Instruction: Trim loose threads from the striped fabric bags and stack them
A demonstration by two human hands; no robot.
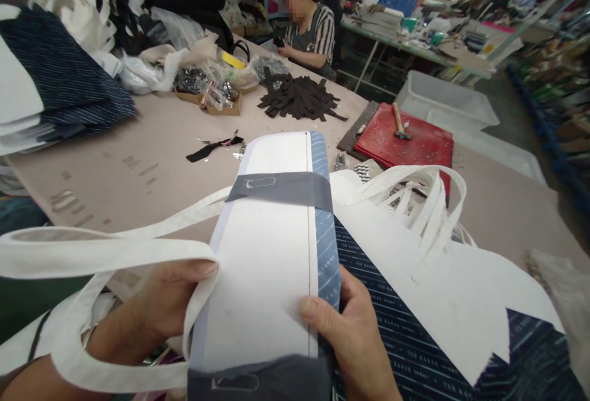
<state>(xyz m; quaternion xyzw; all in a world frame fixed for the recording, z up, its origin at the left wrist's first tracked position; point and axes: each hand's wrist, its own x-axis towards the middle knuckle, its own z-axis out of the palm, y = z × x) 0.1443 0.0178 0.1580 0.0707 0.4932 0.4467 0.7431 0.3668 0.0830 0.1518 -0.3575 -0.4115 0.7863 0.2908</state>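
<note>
A long white panel (262, 253) with a blue printed edge stands tilted up in front of me. A dark grey band (281, 190) crosses its upper part and another (258, 382) its lower end. My left hand (168, 293) grips the panel's left edge, thumb over a white strap (115, 253) that loops out to the left. On the right edge my right hand (348, 327) holds the panel, its thumb on the white face and its fingers behind. Right of it lie white and navy printed pieces (461, 278) with white straps (428, 204) on top.
A hammer (399, 123) lies on a red slab (415, 146). Dark strips (299, 96) are piled mid-table, with boxes of small parts (221, 103) to their left. Stacked navy pieces (69, 75) lie far left. A person (306, 32) sits across the table (161, 136).
</note>
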